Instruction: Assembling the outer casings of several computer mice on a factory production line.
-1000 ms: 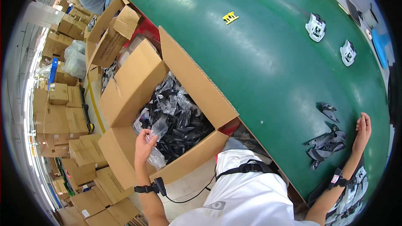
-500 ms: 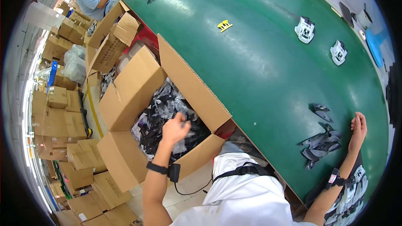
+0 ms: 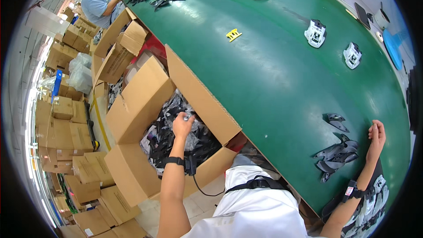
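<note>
Carton flap (image 3: 198,95) btwn L hand (image 3: 181,125) & green tbl (image 3: 273,83), yellow pc (image 3: 234,35) atop.

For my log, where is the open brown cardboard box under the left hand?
In the head view, the box sits left of centre, beside the green table, up-left of the white shirt.

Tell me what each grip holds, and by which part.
Left grip: something shiny shows there; whether it's held, and by which part, can't be told. Right grip: nothing visibly held.
</note>
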A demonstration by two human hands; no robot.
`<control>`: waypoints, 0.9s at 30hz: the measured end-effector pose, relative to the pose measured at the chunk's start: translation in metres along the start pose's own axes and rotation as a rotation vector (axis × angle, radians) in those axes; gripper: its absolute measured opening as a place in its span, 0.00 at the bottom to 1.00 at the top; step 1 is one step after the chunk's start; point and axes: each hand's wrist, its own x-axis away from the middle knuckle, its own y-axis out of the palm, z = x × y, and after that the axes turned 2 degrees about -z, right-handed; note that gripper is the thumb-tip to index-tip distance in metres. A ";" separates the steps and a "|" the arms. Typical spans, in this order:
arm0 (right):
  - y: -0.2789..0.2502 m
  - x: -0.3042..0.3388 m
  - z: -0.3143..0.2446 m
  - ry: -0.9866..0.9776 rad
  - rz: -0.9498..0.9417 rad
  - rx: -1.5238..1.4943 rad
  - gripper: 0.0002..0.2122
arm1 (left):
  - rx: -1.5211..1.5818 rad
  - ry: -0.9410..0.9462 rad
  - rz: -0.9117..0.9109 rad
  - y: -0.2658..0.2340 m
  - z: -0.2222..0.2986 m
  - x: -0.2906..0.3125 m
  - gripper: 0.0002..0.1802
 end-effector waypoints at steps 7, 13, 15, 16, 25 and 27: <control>0.001 -0.002 0.004 0.013 0.003 0.029 0.09 | 0.297 0.092 -0.077 -0.063 0.018 0.044 0.12; 0.001 0.001 0.004 0.017 0.012 0.038 0.09 | 0.415 0.258 -0.077 -0.105 0.009 0.089 0.11; -0.006 -0.001 0.007 0.009 0.013 0.029 0.09 | 0.288 0.185 -0.034 -0.099 -0.023 0.089 0.11; -0.004 -0.003 0.011 0.005 0.017 0.023 0.09 | 0.476 0.253 -0.018 -0.089 -0.036 0.086 0.10; -0.005 0.000 0.008 0.002 0.006 0.040 0.09 | 0.136 0.260 -0.115 -0.048 -0.016 0.045 0.15; -0.004 0.000 0.012 -0.002 0.004 0.038 0.09 | -0.258 0.149 -0.212 -0.028 0.007 0.038 0.19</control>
